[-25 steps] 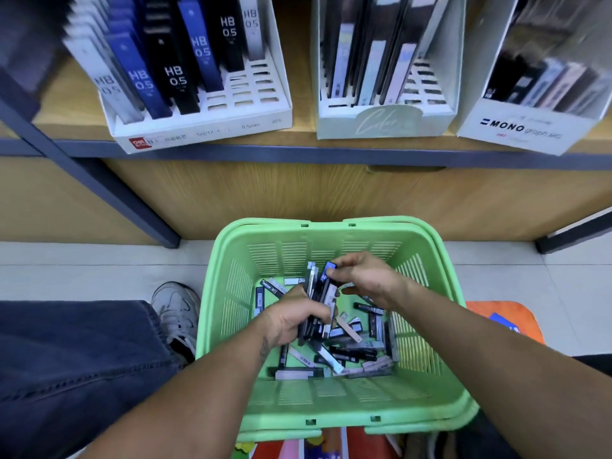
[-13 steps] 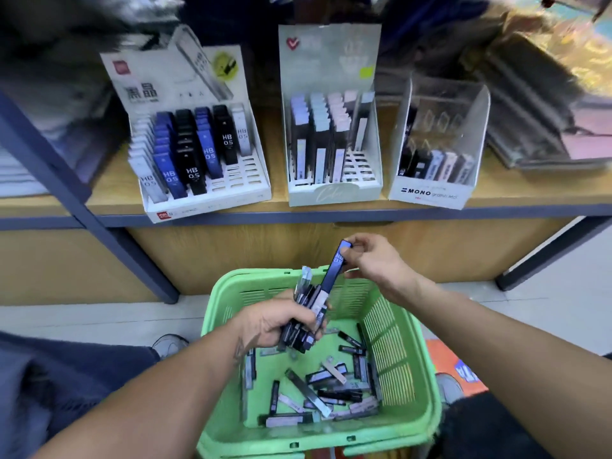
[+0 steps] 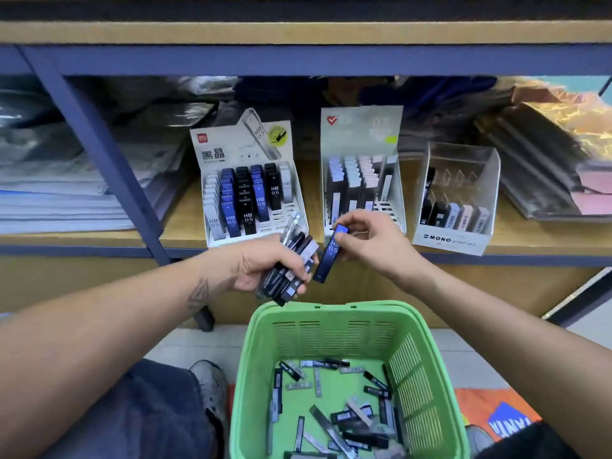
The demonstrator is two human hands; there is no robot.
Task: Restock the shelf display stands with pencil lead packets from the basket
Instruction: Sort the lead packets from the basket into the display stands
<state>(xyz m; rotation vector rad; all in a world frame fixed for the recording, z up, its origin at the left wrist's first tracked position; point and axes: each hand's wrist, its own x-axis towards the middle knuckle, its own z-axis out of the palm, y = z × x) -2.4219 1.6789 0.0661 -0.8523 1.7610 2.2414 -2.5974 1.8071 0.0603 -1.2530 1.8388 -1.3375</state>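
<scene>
A person's two hands are raised in front of a wooden shelf, above a green basket that sits on the floor below them. The left hand is curled tight round a fanned bundle of packets, black, grey and clear, with the ends sticking out above and below the fist. The right hand, just beside it but apart, pinches the top of a single blue packet marked HB 0.5 between thumb and fingertips; the packet hangs down, tilted toward the left hand. Many more packets lie scattered on the basket floor beneath both hands.

Just beyond the left hand stands a white display stand with rows of grey, blue and black packets and some open slots at its front right. Beyond the right hand is a second stand, nearly full, and further right a clear stand with one row of packets.

Risks, as a judgement: the blue packet is held only by its top, so it could swing or slip while being fitted into a slot. The bundle looks loose and could shed packets. The blue packet could also go into the wrong row
</scene>
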